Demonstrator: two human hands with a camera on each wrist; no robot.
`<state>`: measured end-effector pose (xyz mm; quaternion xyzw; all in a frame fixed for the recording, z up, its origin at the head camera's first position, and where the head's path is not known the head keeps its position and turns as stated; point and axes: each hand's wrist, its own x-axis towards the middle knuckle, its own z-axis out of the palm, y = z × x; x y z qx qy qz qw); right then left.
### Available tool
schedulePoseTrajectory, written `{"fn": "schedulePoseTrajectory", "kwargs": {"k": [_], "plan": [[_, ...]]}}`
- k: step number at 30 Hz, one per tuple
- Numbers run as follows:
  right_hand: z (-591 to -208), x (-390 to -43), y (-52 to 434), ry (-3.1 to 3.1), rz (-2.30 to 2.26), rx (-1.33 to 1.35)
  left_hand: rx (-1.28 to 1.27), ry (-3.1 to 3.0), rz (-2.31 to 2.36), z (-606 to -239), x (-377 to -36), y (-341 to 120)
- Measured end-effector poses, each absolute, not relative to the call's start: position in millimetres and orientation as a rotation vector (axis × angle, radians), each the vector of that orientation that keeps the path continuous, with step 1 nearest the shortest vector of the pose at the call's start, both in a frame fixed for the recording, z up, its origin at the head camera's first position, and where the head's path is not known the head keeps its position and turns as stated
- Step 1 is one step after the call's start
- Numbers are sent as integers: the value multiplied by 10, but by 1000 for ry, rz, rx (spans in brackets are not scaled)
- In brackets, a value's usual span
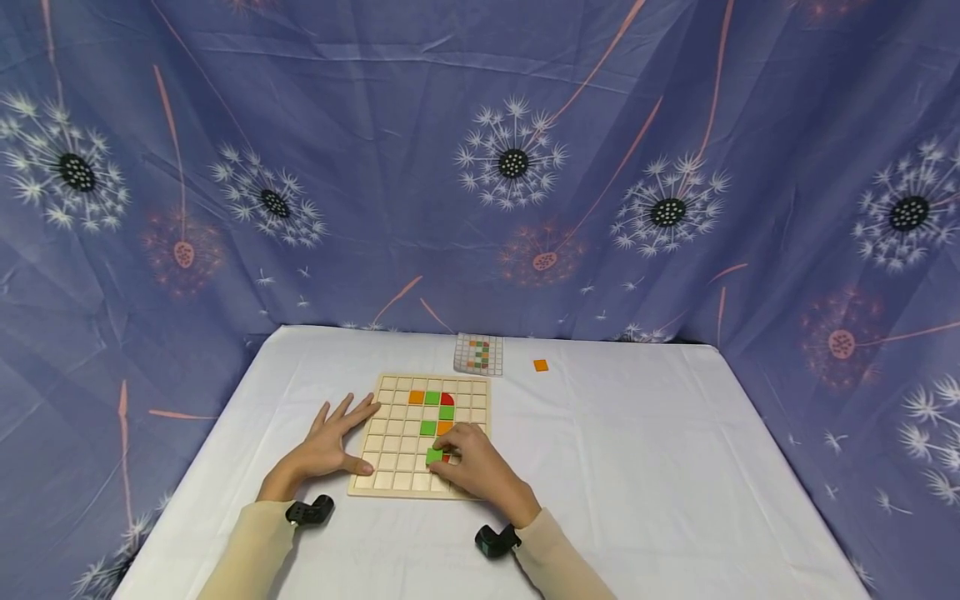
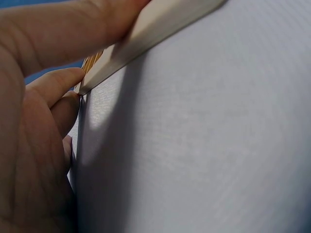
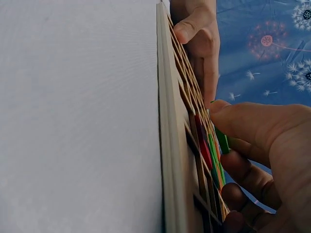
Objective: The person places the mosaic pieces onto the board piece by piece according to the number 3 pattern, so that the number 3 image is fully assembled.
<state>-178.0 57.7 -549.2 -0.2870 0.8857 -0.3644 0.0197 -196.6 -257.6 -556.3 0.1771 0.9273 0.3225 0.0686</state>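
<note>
A wooden grid board lies on the white table. Orange, green and red tiles sit in its cells. My right hand pinches a green tile over a cell near the board's front, beside a red tile. In the right wrist view the green tile shows between thumb and fingers above the board's edge. My left hand rests flat with fingers spread against the board's left side; its thumb touches the board's edge.
A small pattern card lies behind the board. A loose orange tile sits to its right. White cloth covers the table, and a blue dandelion-print curtain hangs all around.
</note>
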Motion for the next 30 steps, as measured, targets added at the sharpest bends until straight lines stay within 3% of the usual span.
{"fn": "schedulePoseTrajectory", "kwargs": {"k": [30], "plan": [[-5521, -1761, 379, 2805, -1004, -893, 530, 2782, 982, -5535, -1954, -2559]]}}
